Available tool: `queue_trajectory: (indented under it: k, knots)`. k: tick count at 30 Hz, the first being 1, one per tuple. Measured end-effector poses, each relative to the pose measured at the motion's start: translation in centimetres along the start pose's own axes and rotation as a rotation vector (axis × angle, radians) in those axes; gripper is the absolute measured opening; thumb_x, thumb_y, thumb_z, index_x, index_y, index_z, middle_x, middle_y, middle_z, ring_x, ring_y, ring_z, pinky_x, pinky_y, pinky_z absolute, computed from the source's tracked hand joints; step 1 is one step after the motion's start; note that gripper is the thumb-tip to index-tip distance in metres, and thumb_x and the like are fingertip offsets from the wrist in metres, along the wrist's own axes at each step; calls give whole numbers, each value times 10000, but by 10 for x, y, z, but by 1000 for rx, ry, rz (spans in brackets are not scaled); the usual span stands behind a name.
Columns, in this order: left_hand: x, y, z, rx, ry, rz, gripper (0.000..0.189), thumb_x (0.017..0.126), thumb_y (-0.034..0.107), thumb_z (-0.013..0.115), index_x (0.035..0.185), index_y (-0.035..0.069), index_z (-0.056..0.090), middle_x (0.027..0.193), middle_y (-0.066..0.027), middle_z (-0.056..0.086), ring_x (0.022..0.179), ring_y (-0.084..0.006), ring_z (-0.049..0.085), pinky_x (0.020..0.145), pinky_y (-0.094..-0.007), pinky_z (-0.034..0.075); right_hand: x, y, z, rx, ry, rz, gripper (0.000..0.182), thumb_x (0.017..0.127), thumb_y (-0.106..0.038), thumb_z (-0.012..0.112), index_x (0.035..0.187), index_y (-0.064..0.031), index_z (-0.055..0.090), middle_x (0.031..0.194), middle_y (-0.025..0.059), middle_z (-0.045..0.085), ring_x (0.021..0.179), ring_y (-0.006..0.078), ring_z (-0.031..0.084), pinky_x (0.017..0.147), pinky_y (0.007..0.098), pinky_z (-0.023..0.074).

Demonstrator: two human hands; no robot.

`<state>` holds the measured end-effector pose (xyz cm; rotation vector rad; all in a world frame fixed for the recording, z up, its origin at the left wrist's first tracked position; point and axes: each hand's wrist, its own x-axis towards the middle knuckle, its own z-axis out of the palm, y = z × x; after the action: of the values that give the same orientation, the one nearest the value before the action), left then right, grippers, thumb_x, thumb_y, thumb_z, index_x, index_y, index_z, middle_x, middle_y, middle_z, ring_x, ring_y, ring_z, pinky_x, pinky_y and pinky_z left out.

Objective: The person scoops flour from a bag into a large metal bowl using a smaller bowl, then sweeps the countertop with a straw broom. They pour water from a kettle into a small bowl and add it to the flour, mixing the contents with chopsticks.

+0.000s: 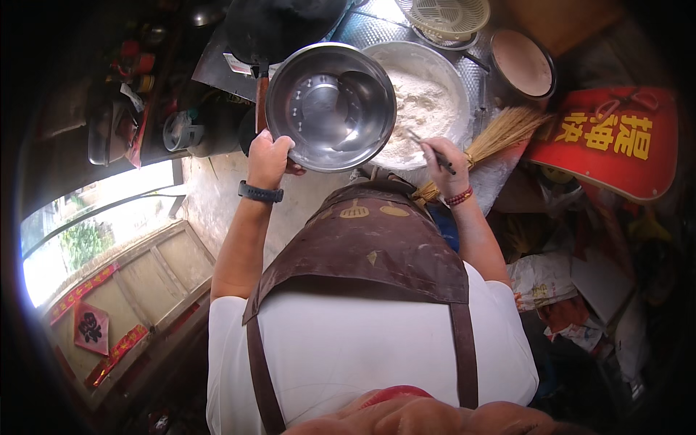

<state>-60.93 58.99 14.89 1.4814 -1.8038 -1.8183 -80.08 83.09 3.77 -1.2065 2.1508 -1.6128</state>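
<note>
My left hand (267, 160) grips the near-left rim of a shiny stainless steel bowl (321, 130), thumb over the edge. The bowl is tilted so that its inside faces me; whether a little liquid lies in it, I cannot tell. It overlaps the left side of a large pale basin (462, 92). Inside the basin is a mass of flour (424, 103), lumpy in places. Held in my right hand (451, 168) is a pair of chopsticks (415, 136), their tips over the flour at the basin's near right.
Behind the steel bowl rests a dark wok (283, 27) with a wooden handle (262, 103). A plastic strainer basket (446, 16) and a round pan (522, 62) stand at the back right. A straw whisk broom (500, 133) lies beside the basin, near a red board (609, 141) bearing writing.
</note>
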Motion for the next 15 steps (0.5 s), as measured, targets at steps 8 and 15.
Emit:
queue_trajectory:
  k: [8, 15]
  knots:
    - [-5, 1, 0, 0, 21, 0, 199, 743, 84, 493, 881, -60, 497, 642, -110, 576, 438, -179, 566, 424, -292, 535, 10, 13, -22, -165, 137, -57, 89, 793, 5, 610, 881, 5, 617, 806, 139, 628, 719, 252, 622, 642, 305, 486]
    - [-5, -1, -4, 12, 35, 29, 208, 745, 82, 490, 896, -60, 503, 659, -111, 584, 445, -179, 575, 419, -280, 534, -8, -34, 22, 72, -82, -54, 84, 777, 25, 613, 860, 11, 603, 785, 150, 616, 716, 265, 613, 635, 302, 483]
